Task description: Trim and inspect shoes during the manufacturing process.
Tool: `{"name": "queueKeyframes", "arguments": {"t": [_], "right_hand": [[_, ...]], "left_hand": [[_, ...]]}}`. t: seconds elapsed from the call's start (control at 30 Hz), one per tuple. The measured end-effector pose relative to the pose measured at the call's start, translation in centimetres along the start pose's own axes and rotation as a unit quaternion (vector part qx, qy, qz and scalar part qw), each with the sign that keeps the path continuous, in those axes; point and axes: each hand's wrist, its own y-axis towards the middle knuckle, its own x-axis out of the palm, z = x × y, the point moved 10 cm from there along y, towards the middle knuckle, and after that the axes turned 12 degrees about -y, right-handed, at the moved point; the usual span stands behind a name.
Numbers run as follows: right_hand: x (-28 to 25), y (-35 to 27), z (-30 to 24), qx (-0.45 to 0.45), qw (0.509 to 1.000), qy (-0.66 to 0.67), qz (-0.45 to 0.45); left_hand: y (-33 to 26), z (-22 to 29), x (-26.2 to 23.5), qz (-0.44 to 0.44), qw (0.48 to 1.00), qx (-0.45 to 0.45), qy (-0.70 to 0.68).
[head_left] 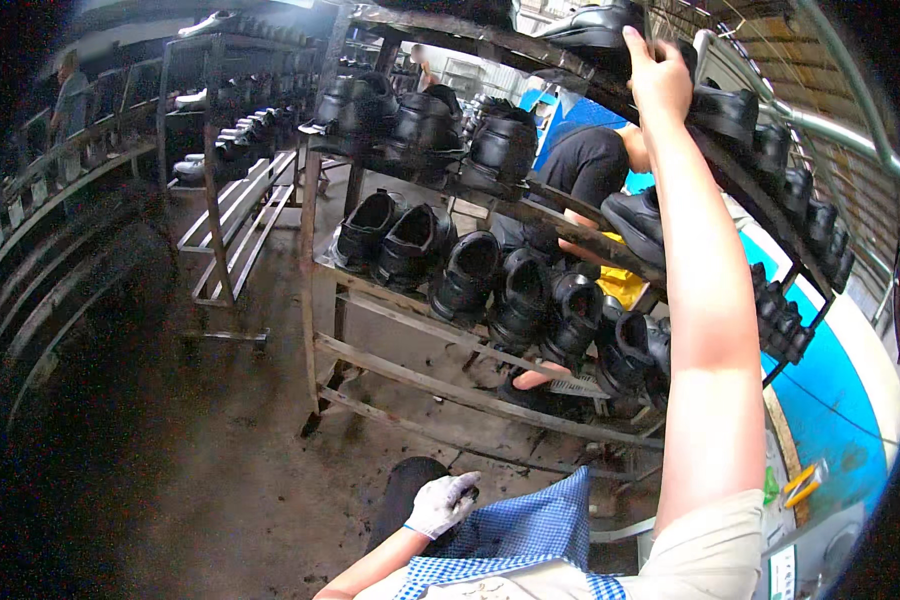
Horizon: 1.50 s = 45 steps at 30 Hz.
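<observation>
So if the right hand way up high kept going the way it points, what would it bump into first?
Most likely the black shoe on the top shelf of the rack. The right hand is raised with its fingertips already at that shoe's heel end; whether they actually touch it is unclear.

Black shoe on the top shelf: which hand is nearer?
Right. The right hand reaches up and touches the black shoe; the gloved left hand hangs low by the blue checked apron.

**Colours and patterns**

Shoes [470, 275] on rack [410, 372]: all glossy black. Rack: dull brown-grey metal, rusty patches. Left hand [442, 503]: white glove, blue cuff. Apron [530, 535]: blue-white check. Right hand [658, 78]: bare, with beige sleeve [715, 550]. Table [830, 400]: bright blue top, white edge. Floor [220, 470]: dark grey, stained.
</observation>
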Motion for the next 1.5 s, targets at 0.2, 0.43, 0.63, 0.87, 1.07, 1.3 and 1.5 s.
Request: {"name": "queueKeyframes", "arguments": {"t": [0.2, 0.43, 0.63, 0.87, 1.07, 1.3, 1.5], "right_hand": [[3.1, -1.4, -9.3, -0.238, 0.969, 0.02, -0.063], [6.0, -3.7, -18.3, -0.336, 0.868, 0.241, -0.274], [6.3, -3.4, -19.9, -0.298, 0.939, -0.024, -0.168], [-8.3, -12.1, -14.9, -0.322, 0.925, 0.202, -0.019], [-12.2, -23.6, -8.5, -0.189, 0.773, 0.53, -0.293], [-10.1, -42.8, -5.3, -0.179, 0.663, 0.374, -0.623], [-11.8, -45.9, -1.8, -0.151, 0.623, 0.405, -0.652]], "left_hand": [[0.0, 0.2, -0.4, 0.021, 0.999, 0.016, -0.045], [-0.4, -1.1, -0.4, -0.001, 0.997, -0.019, -0.07], [0.3, -1.6, -1.2, 0.01, 0.997, -0.018, -0.08], [0.9, -1.9, -1.8, -0.011, 0.992, -0.05, -0.117], [-5.0, -3.0, -14.6, 0.489, 0.792, -0.102, -0.352], [-0.4, 5.5, -19.9, 0.31, 0.927, -0.034, -0.208], [4.8, 6.6, -12.4, -0.048, 0.951, -0.048, -0.303]]}}
